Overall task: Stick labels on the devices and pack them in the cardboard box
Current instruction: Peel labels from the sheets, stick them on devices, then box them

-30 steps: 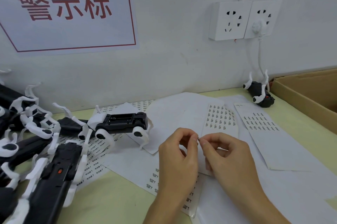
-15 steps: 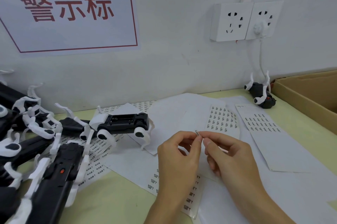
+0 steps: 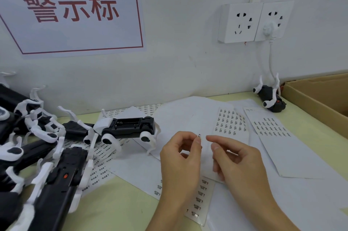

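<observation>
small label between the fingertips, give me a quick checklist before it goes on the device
1. Small white printed label peeled and held at left hand fingertips: ok.
2. Right hand free, its grip open beside the label: ok.
3. Black device with white legs lying belly up, battery bay exposed, within reach: ok.
4. Label's sticky side uncreased: cannot tell.
5. Brown cardboard box open at right: ok.

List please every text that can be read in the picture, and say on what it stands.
"警示标": red characters on the wall poster.
"BATTERY COVER", barely legible: on the label sheet under the hands.
Label sheets further back: print too small to read.
Small label pinched in the left hand: print blurred.
</observation>
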Demonstrator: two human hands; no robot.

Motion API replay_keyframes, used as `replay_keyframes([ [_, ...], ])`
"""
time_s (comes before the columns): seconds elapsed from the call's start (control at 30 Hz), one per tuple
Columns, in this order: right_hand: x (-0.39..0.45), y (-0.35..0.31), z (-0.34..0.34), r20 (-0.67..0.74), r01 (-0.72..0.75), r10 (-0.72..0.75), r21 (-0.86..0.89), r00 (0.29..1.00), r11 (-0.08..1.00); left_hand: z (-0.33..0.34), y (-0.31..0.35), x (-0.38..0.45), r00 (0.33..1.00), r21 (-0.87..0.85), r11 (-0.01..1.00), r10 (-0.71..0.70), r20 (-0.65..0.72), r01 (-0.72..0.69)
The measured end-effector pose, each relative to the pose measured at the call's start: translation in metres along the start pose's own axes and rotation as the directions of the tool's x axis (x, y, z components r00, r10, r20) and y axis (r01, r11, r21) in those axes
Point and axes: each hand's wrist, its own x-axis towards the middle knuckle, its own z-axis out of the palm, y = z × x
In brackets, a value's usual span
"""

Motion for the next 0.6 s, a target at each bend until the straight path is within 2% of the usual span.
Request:
replay_keyframes([
  [0.1,0.003,0.0,-0.004,-0.058,0.078,-0.081,-0.066,0.995,0.995,0.001,-0.003,-0.002,0.995,0.075,0.994,0.081,0.056,-0.085],
  [0.2,0.004,0.0,-0.005,-0.029,0.141,-0.148,-0.163,0.989,0.976,0.003,-0.005,-0.004,0.978,0.181,0.967,0.155,0.14,-0.179],
  [0.4,0.006,0.001,-0.008,-0.019,0.162,-0.172,-0.242,0.985,0.957,0.004,-0.009,-0.004,0.968,0.185,0.96,0.176,0.18,-0.21],
  [0.5,0.006,0.002,-0.006,-0.048,0.115,-0.129,-0.225,0.991,0.967,0.006,-0.005,-0.005,0.97,0.169,0.961,0.192,0.147,-0.216],
  [0.6,0.008,0.0,-0.007,-0.097,0.038,-0.052,-0.144,0.994,0.989,0.004,0.002,-0.007,0.984,0.105,0.979,0.178,-0.017,-0.176],
])
